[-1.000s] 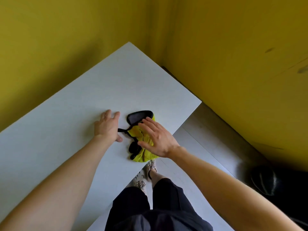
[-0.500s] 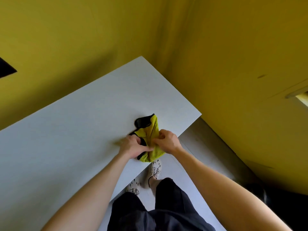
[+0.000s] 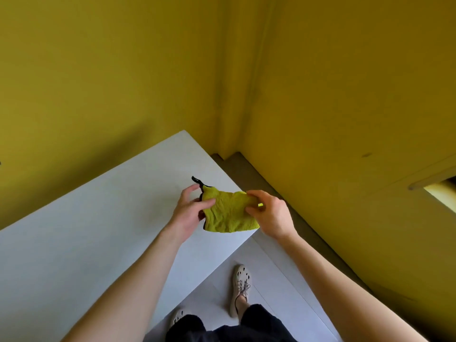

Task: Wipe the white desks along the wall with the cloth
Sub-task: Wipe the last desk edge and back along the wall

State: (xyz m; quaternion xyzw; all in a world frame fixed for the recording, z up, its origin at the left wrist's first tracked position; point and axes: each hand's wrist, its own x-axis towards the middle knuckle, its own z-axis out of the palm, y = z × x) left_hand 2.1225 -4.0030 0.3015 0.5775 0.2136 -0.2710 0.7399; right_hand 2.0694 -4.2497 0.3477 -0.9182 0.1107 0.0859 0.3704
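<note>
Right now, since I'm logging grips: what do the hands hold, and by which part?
Both hold the cloth, lifted off the desk: the left hand pinches its left edge, the right hand its upper right corner.

We find the white desk (image 3: 86, 230) open and flat toward the left; the yellow cloth (image 3: 229, 214), pinched between left hand (image 3: 188, 211) and right hand (image 3: 270, 214), fills the air over its right end. The back wall (image 3: 98, 82) bounds its far edge, and the side wall (image 3: 345, 95) stands near that end, floor (image 3: 243, 169) between.
</note>
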